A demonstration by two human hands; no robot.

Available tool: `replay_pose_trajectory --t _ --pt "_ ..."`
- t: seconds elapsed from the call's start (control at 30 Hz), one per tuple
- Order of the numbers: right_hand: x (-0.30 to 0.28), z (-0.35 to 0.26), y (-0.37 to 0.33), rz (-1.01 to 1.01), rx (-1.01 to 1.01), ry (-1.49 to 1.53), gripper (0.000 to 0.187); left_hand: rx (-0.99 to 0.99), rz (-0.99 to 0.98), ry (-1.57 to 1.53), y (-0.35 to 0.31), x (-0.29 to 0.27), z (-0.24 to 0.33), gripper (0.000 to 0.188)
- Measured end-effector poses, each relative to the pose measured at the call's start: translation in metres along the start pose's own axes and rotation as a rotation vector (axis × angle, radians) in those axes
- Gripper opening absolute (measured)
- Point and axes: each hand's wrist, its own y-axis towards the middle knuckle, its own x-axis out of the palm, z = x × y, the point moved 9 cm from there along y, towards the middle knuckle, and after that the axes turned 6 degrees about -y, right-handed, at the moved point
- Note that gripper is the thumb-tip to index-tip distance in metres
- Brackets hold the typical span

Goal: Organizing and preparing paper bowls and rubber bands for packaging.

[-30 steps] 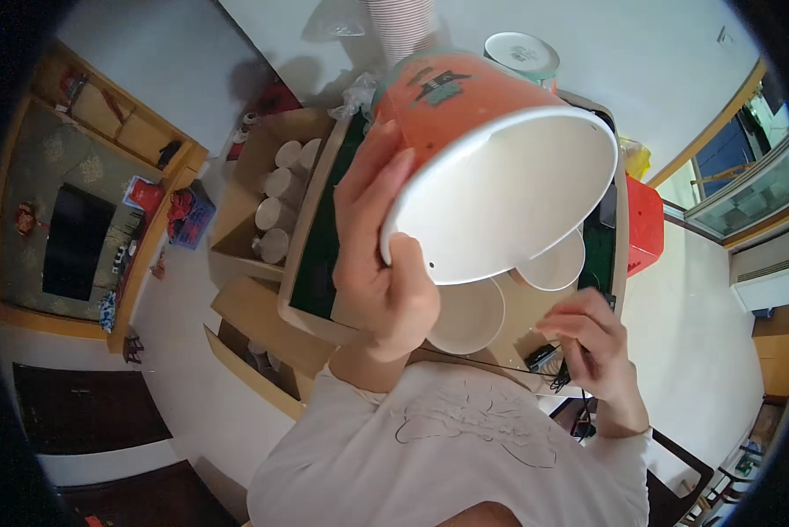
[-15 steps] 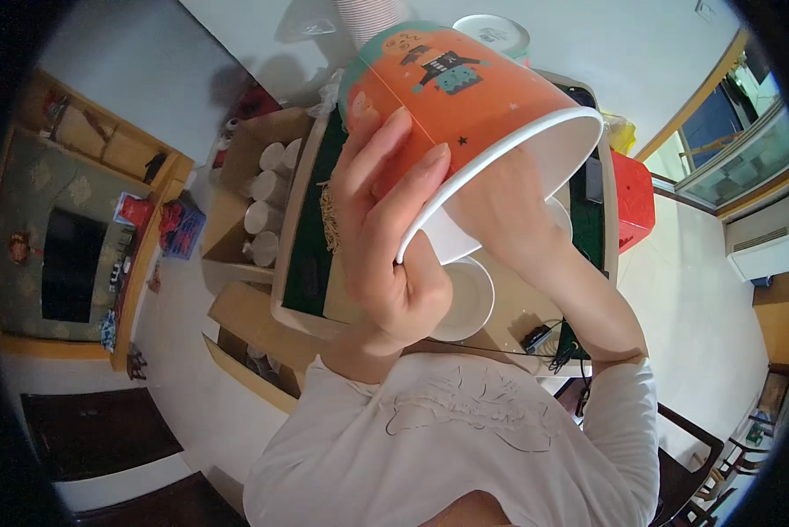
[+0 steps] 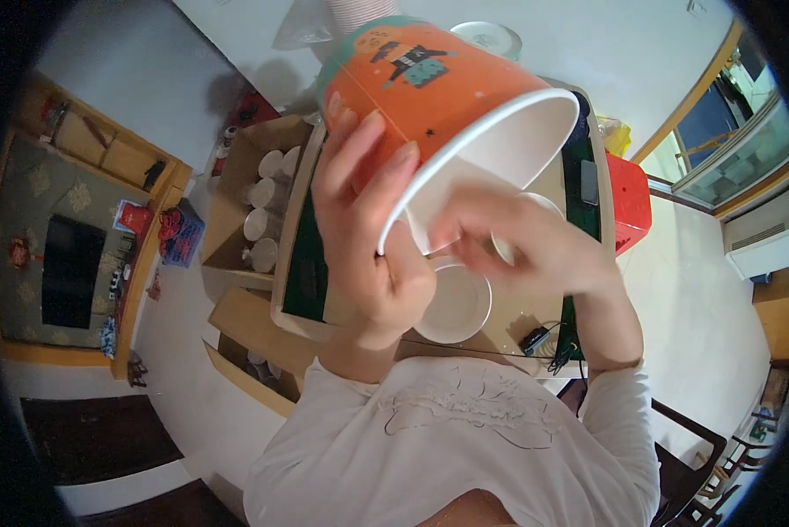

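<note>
My left hand (image 3: pixel 364 237) grips a large orange paper bucket (image 3: pixel 465 97) by its lower left side, fingers outside and thumb at the white rim. The bucket is tipped, its white mouth facing toward me and to the right. Cartoon figures and a teal band decorate its outside. My right hand (image 3: pixel 531 233) is just outside the mouth, fingers bent and smeared by motion; whether anything is in them does not show. Below the bucket, a white round bowl or lid (image 3: pixel 453 306) lies on the table (image 3: pixel 500 338). Another white round piece (image 3: pixel 542 205) is partly hidden behind my right hand.
Left of the table stands a cardboard box (image 3: pixel 229 176) of stacked white cups, with a second open box (image 3: pixel 254 316) nearer me. A black device with cables (image 3: pixel 539 341) lies at the table's near right. Beyond are stacked paper cups (image 3: pixel 359 10) and a red stool (image 3: pixel 630 202).
My right hand has come out of the bucket's mouth to just in front of it. The bucket and my left hand have shifted slightly left.
</note>
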Motion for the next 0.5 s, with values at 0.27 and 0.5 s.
replay_pose_trajectory --t 0.27,0.5 --pt "-0.091 0.052 -0.101 0.57 0.311 0.508 0.011 0.742 0.174 0.251 -0.014 -0.013 0.052 0.029" --pt "-0.114 0.003 -0.078 0.688 0.081 0.206 0.064 0.653 -0.134 -0.086 -0.03 0.021 0.068 0.021"
